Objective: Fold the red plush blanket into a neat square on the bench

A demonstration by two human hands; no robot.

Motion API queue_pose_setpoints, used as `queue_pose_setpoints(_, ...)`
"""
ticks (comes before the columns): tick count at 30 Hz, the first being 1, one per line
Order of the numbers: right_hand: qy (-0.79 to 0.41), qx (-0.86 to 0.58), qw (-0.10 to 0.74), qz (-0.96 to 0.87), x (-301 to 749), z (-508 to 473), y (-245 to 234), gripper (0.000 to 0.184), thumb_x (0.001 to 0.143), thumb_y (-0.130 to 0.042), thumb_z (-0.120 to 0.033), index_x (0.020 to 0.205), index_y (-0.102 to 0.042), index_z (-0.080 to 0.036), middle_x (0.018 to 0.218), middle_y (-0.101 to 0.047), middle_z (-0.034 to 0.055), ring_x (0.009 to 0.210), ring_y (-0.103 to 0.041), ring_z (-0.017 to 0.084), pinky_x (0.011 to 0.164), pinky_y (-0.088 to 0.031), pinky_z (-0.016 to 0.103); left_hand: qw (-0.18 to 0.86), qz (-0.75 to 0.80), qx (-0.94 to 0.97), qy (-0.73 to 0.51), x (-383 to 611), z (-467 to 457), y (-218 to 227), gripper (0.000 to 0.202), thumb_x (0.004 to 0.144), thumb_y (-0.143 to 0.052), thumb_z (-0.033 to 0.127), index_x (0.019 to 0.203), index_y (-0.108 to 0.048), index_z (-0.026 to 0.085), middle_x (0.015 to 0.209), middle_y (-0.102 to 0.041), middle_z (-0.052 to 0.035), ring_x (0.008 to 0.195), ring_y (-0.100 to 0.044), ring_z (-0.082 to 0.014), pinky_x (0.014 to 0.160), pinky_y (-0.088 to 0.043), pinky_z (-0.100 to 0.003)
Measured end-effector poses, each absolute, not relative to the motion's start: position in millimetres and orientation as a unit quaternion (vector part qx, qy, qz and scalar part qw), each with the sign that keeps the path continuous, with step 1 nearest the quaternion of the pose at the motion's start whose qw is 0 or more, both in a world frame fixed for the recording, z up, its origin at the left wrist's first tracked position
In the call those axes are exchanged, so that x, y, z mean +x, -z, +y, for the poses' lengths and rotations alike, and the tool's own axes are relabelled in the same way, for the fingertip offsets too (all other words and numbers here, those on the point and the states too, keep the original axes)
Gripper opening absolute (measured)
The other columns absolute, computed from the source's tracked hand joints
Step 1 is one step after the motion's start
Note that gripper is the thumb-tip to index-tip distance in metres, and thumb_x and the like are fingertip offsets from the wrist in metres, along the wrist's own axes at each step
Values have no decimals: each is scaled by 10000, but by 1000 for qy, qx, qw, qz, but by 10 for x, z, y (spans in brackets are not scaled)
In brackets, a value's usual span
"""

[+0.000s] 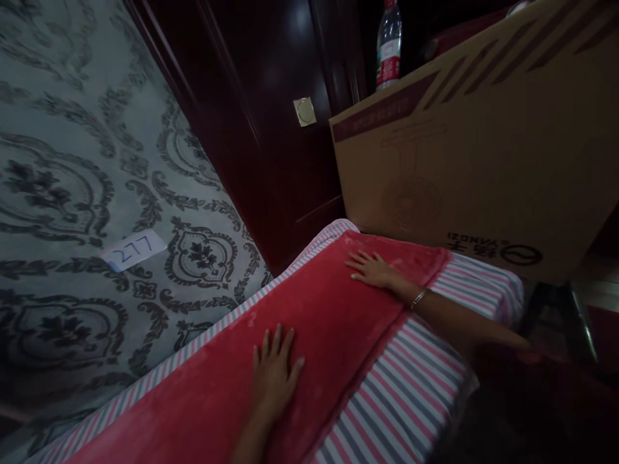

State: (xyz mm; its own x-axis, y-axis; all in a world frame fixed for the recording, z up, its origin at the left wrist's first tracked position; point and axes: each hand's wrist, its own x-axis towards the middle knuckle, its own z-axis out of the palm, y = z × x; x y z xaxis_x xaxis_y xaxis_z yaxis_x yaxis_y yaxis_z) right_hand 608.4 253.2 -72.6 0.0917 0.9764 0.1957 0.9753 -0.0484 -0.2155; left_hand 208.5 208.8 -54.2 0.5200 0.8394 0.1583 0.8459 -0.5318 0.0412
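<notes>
A long red plush cloth [309, 309], folded into a strip, lies over a padded surface with a striped cover [401, 386] in pink, grey and white. My left hand [274, 374] rests palm down on the cloth near the middle, fingers spread. Farther along, toward the far end, my right hand [371, 269] also lies flat on the red cloth with its fingers apart. A bracelet [420, 298] circles my right wrist. Neither hand grips anything. Past the cloth's near edge the striped cover shows beneath my right forearm.
A large cardboard box [464, 148] stands beyond the far end, with a plastic bottle [389, 48] behind its top edge. Patterned wallpaper [203, 258] runs along the left, bearing a paper label [133, 250] marked 277. A dark red wooden panel [271, 161] carries a pale square plate [304, 112].
</notes>
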Motion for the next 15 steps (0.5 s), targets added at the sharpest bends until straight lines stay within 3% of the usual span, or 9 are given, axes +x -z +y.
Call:
queue_pose_setpoints(2, -16, -743, 138, -655, 6307, 2535, 822, 553, 974, -423, -545, 1497, -477, -374, 1611, -351, 31, 1503, -261, 299, 1193, -209, 611, 52, -490, -868, 55, 2138, 2112, 647, 565, 959, -468, 371, 1513, -454, 261, 1621, -347, -122, 1500, -284, -386, 1144, -277, -692)
queue_pose_setpoints(6, -17, -796, 133, -590, 6869, 2510, 841, 546, 994, -405, -473, 1488, -512, -269, 1576, -399, 123, 1463, -339, 338, 1157, -279, 614, 80, -484, -870, 48, 2117, 2098, 801, 559, 970, -441, 372, 1522, -437, 281, 1627, -342, -98, 1496, -295, -380, 1146, -294, -670)
queue_pose_setpoints(10, -4, -819, 124, -560, 6962, 2786, 613, 483, 986, -430, -436, 1410, -597, -276, 1478, -529, 124, 1406, -409, 379, 1111, -296, 669, 90, -481, -870, 51, 2079, 2126, 854, 563, 961, -454, 374, 1518, -440, 298, 1622, -355, -79, 1488, -312, -385, 1135, -317, -667)
queue_pose_setpoints(15, -7, -712, 158, -684, 6408, 3396, 471, 576, 1002, -356, -520, 1552, -400, -353, 1629, -316, 17, 1517, -221, 295, 1201, -230, 570, 104, -465, -876, 69, 2012, 2158, 961, 598, 949, -475, 385, 1538, -394, 326, 1629, -337, -73, 1488, -316, -381, 1108, -363, -660)
